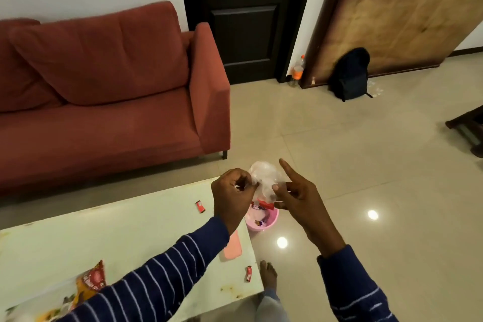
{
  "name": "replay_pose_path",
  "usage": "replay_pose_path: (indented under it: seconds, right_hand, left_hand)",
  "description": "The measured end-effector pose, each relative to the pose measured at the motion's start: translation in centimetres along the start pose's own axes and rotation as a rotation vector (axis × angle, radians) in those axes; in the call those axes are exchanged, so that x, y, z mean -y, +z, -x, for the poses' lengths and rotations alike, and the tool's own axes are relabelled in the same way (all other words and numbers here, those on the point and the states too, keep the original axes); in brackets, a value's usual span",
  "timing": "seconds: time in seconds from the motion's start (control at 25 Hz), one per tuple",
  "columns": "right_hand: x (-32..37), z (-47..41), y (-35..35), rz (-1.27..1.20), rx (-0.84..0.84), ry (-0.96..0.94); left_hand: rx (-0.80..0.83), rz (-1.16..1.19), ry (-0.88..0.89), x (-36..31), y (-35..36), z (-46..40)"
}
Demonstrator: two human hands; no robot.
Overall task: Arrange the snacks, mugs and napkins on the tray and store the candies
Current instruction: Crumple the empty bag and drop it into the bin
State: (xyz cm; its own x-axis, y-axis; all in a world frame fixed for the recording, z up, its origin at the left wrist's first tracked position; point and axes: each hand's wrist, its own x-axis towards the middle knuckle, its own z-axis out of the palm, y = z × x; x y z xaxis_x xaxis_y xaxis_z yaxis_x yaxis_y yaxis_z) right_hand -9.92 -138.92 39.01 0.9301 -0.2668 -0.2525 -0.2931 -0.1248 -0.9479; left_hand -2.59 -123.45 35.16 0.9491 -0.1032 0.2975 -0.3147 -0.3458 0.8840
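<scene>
Nearest to us, at the lower left, a snack packet [91, 281] in red and orange lies on the pale table [125, 232], partly hidden by our left striped sleeve [156, 269]. A little further on, one small red candy [248, 273] sits close to the table's near right edge, and a flat pink item [231, 247] lies beside our left wrist. Above the table's far right corner we hold a thin clear plastic bag [264, 180] between both hands. Our left hand [231, 197] is curled nearly closed, pinching one side of the bag's mouth. Our right hand [298, 197] grips the other side between thumb and lower fingers, with the index finger pointing up and free. Directly beneath the bag, a pink bowl [262, 219] holds several wrapped candies, and it seems to stand on the floor just off the table corner, though we cannot be sure. Another red candy [200, 206] rests on the table left of our left hand. No tray, mugs or napkins are in sight. Beyond lie the shiny tiled floor [352, 151], a red sofa [104, 86], a dark door [245, 15] and a black backpack [350, 73]. We judge the flimsy bag could slip from either pinch, or its mouth could fall shut, spilling candies onto the floor; the sweet near the edge could be knocked off by a sleeve.
</scene>
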Motion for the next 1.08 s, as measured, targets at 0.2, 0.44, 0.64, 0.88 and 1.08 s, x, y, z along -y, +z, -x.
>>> replay_pose_path:
  seconds: [0.2,0.44,0.64,0.88,1.08]
  right_hand:
    - [-7.7,-8.1,-5.5,-0.07,-0.004,0.094]
    - [-19.2,-16.6,-8.3,-0.032,-0.223,0.341]
    - [-29.2,-21.7,-6.8,0.071,-0.111,0.506]
    - [-38.1,-27.1,-2.4,0.298,0.065,0.533]
    - [-40.7,-28.7,-0.7,0.297,0.083,0.743]
  left_hand:
    - [0.26,-0.027,-0.222,3.3,9.3,-0.8]
    - [0.638,-0.009,-0.547,8.2,13.7,3.9]
    - [0.624,-0.031,-0.779,11.5,15.8,9.4]
    - [0.564,-0.086,-0.778,14.9,15.8,11.9]
    - [0.483,-0.131,-0.809,16.9,13.6,12.9]
